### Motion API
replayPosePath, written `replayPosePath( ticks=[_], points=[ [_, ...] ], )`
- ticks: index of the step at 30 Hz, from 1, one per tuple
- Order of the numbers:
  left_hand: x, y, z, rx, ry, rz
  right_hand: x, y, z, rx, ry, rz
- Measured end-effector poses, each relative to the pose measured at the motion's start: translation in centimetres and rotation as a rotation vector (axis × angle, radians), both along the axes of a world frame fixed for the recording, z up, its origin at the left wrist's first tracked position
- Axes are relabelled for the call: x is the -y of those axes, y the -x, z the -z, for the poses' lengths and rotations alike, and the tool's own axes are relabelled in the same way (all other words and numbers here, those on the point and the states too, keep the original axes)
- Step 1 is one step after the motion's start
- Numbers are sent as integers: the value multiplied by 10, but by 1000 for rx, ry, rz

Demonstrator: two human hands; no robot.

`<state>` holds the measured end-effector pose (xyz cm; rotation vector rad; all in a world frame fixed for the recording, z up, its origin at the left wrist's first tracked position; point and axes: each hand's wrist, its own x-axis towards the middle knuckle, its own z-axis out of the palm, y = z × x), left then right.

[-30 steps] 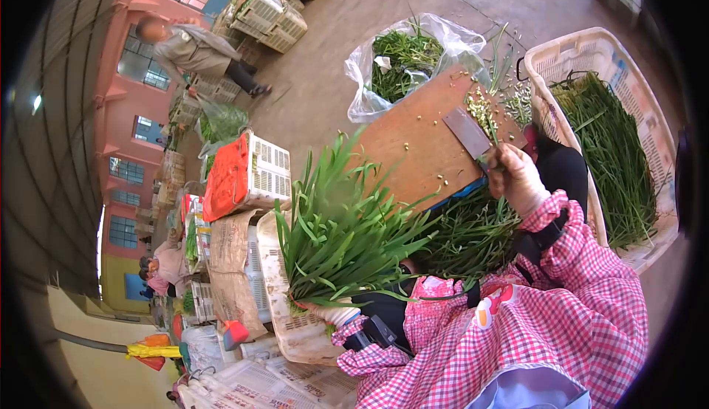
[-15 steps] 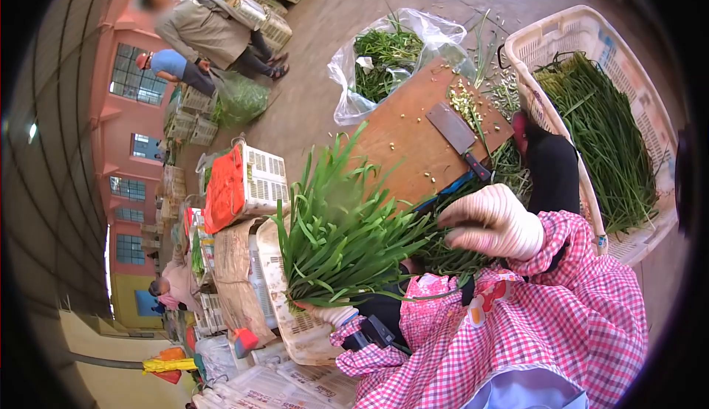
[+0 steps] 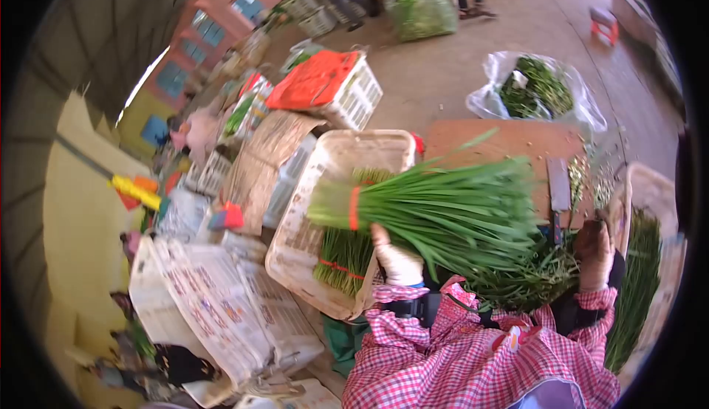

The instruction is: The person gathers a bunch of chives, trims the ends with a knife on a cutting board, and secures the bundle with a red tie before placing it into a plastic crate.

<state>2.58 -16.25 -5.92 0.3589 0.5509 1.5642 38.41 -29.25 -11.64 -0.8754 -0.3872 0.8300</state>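
Observation:
A thick bunch of garlic chives point(image 3: 458, 206), bound near its left end by an orange-red band, lies across my left hand point(image 3: 399, 259). The thumb of this gloved hand shows at the bunch's lower edge; the other fingers are hidden beneath. My right hand point(image 3: 593, 255), also gloved, is held apart from the bunch, its fingers stretched out near the right crate. A cleaver point(image 3: 559, 184) lies on the brown board point(image 3: 473, 139) behind the leaves. Under the banded end stands a dirty white crate point(image 3: 299, 243) with banded bunches point(image 3: 341, 265) inside.
Loose leaves point(image 3: 517, 283) cover my lap. At right, a crate point(image 3: 641, 176) holds long chives. A plastic bag of trimmings point(image 3: 546, 88) sits beyond the board. A white basket with a red cover point(image 3: 317, 80) and stacked printed boxes point(image 3: 214, 291) stand left. People are farther off.
My view has turned left. The bunch has swung from upright to lying sideways over the left crate, its band now showing. My right hand has moved away from the leaves toward the right crate.

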Motion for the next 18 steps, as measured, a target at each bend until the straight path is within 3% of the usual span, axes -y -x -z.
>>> replayPosePath(
  ticks=[1, 3, 6, 7, 9, 10, 11, 15, 18],
  points=[
    [4, -6, -1, 4, -52, 78, 3, -3, -36, 319, 156, -142],
    [9, -19, 10, -1, -68, 147, -13, 34, -104, 649, 78, -198],
    [20, -43, -8, -268, -222, 207, -38, 80, -140, 816, 4, -354],
    [26, -50, -6, -145, -184, 331, -47, 83, -135, 965, 26, -415],
    [32, -59, -3, 15, -211, 435, -53, 101, -129, 989, 142, -626],
    [35, -62, -9, 94, -205, 433, -50, 124, -132, 616, 219, -820],
    [36, -61, -14, 170, -199, 429, -50, 131, -132, 496, 371, -921],
    [25, -40, -12, 263, -225, 349, -50, 153, -106, 320, 439, -1050],
    [14, -18, -21, 417, -119, 152, -74, 196, -119, 282, 607, -1075]
  ],
)
